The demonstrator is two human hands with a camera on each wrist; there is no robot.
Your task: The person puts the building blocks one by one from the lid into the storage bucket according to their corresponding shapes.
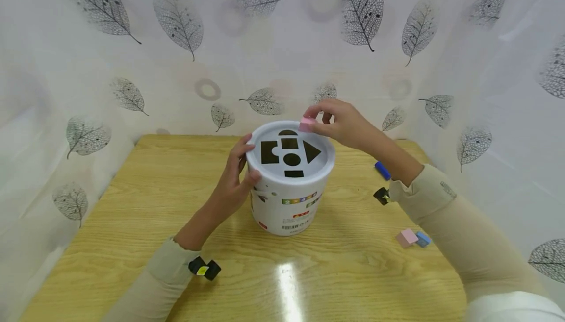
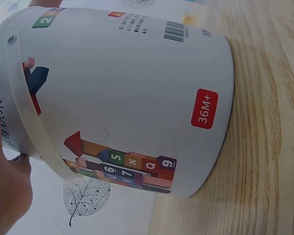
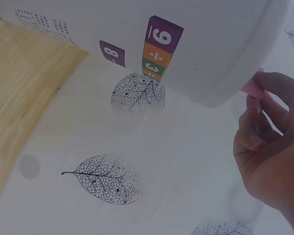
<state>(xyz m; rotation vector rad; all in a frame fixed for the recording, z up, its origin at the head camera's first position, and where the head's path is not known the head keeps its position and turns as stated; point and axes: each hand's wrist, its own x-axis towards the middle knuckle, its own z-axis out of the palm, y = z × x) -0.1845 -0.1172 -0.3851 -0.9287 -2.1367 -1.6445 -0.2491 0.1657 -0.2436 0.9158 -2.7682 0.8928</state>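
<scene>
A white bucket (image 1: 282, 209) stands upright on the table, its lid (image 1: 265, 133) cut with several dark shaped holes. At its left side my left hand (image 1: 229, 185) holds the rim, thumb toward the front and fingers farther back. My right hand (image 1: 344, 122) pinches a pink block (image 1: 306, 124) between thumb and fingers, over the lid's back right edge. In the right wrist view, the pink block (image 3: 254, 88) shows only partly beside the bucket's rim. The left wrist view shows the bucket's printed wall (image 2: 137, 88) and part of the left hand (image 2: 10, 191).
On the wooden table (image 1: 176, 185), a pink block (image 1: 407, 237) and a light blue block (image 1: 423, 239) lie together at the right. A dark blue block (image 1: 382, 170) lies farther back, near the right forearm. A leaf-patterned curtain (image 1: 282, 67) surrounds the back and sides.
</scene>
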